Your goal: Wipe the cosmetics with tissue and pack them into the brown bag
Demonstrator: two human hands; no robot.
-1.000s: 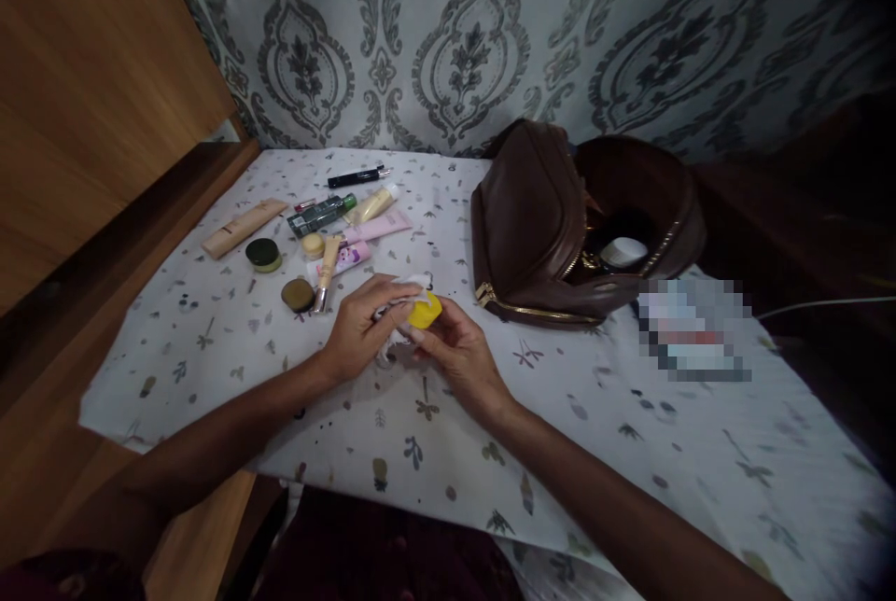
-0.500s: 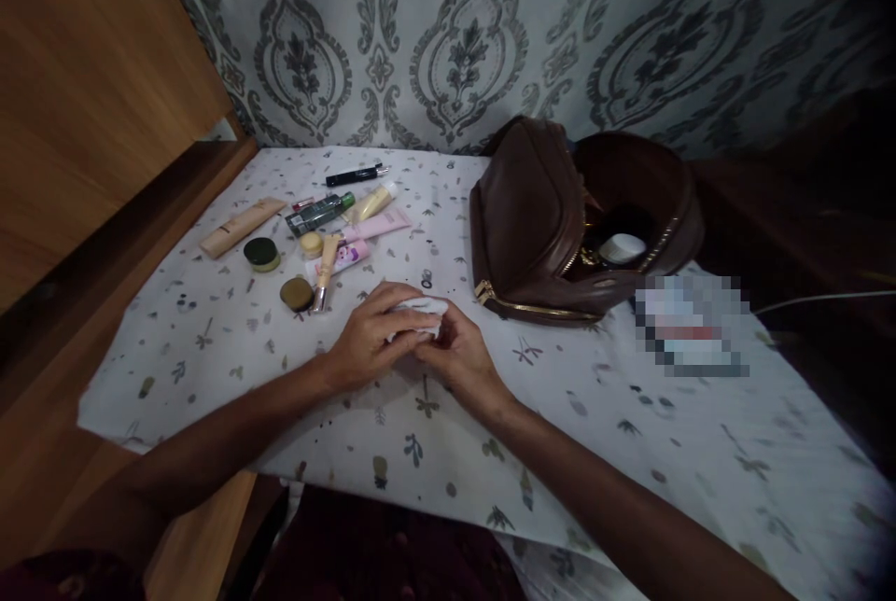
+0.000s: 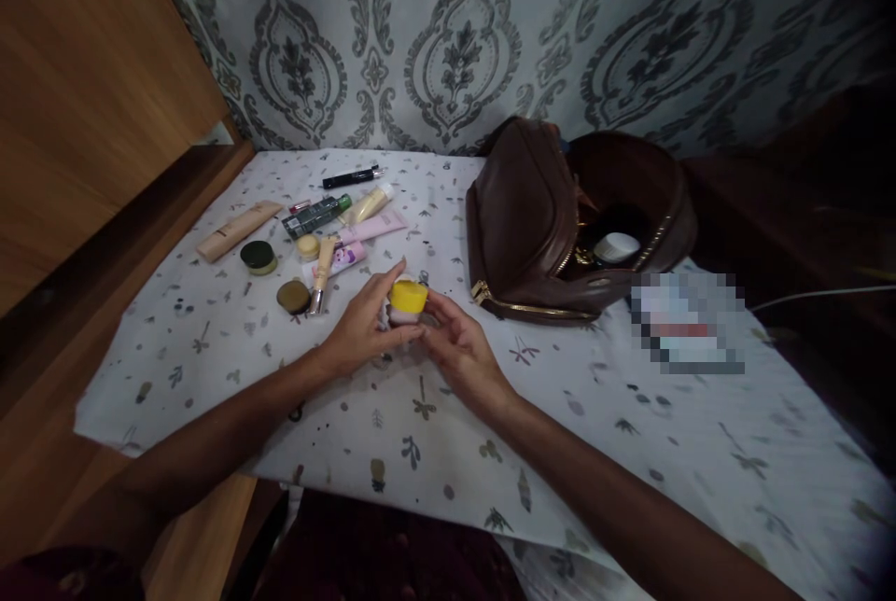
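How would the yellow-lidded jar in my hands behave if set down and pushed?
The jar looks squat, so it would probably slide before tipping. Its round yellow lid suggests it might roll if laid sideways.

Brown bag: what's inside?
Through the open top of the bag: a white rounded item, gold-coloured bits to its left. Anything deeper is hidden by shadow and the near side.
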